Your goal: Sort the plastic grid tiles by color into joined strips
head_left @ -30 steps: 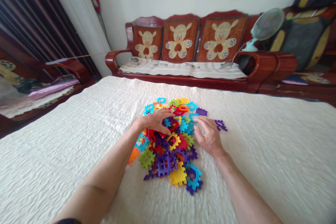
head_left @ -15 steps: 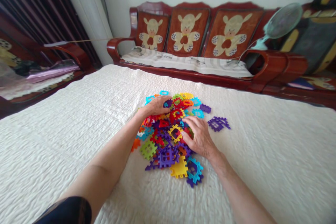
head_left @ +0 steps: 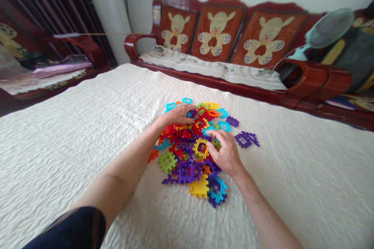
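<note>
A heap of notched plastic building pieces in purple (head_left: 188,172), red, blue, green (head_left: 167,162) and yellow (head_left: 199,186) lies on the white quilted cover. My left hand (head_left: 179,114) rests on the far left side of the heap, fingers spread over red and purple pieces; its palm side is hidden. Over the right side, my right hand (head_left: 226,149) is open, thumb and forefinger apart. Its thumb tip meets the edge of a yellow square frame piece (head_left: 201,148); whether it presses on it I cannot tell.
Joined purple pieces (head_left: 247,139) lie right of the heap. Beyond the quilted cover (head_left: 102,124) stands a red wooden sofa (head_left: 214,76) with bear-patterned cushions (head_left: 216,27). A pale fan (head_left: 330,27) stands by its right arm, and a wooden armchair (head_left: 87,48) is at the left.
My right hand and the yellow frame piece have shifted slightly to the right. My left hand stays on the heap. The whole view has also turned a little.
</note>
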`<state>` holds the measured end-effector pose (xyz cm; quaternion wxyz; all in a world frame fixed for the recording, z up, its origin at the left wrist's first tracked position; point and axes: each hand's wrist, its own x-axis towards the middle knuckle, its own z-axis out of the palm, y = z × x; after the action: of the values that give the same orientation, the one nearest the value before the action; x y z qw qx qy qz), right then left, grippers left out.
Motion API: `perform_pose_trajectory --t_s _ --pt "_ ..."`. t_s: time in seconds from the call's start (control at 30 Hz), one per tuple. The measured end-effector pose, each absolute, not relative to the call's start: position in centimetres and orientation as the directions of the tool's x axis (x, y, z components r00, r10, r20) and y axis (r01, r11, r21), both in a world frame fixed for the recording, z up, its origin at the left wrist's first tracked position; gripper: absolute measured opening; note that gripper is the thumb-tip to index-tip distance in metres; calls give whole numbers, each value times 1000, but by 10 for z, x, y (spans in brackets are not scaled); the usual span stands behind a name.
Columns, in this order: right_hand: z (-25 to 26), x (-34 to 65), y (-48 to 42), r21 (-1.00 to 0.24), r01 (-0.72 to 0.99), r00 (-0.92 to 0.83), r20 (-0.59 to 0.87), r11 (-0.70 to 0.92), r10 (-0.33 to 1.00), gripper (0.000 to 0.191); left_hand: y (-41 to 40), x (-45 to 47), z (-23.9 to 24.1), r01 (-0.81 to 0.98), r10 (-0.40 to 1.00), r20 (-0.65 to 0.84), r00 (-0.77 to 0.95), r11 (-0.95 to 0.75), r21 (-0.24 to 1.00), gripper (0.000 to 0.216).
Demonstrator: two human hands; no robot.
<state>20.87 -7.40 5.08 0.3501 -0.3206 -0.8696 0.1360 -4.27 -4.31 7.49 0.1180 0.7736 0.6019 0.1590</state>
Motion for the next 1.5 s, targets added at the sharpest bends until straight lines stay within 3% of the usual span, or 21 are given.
perform_pose_trajectory --t_s 0.2,0.37,0.5,0.7,1.03,1.3,1.4,1.5 --pt "47 213 -67 -503 535 -409 548 679 729 23 -65 -48 113 866 951 -48 307 -258 428 75" --pt "59 204 -85 -431 433 -473 639 792 607 26 -66 -42 110 847 898 -94 431 -366 385 74" --pt "62 189 -111 -409 338 -682 514 848 520 24 -58 -39 96 869 902 -93 421 -372 326 73" --pt "50 178 -123 -428 460 -720 333 778 609 32 -54 -43 89 880 918 -80 388 -343 329 72" --pt "43 176 -123 -475 477 -656 368 739 659 22 -51 -42 87 885 922 -98 375 -325 334 74" --pt "64 192 -99 -512 456 -445 577 728 685 23 -53 -53 90 852 927 -53 371 -318 416 64" --pt "69 220 -69 -494 569 -313 609 658 728 27 -55 -51 94 847 928 -65 368 -305 435 68" --pt "62 251 -37 -493 746 -159 520 447 839 33 -57 -41 97 854 916 -112 386 -309 419 82"
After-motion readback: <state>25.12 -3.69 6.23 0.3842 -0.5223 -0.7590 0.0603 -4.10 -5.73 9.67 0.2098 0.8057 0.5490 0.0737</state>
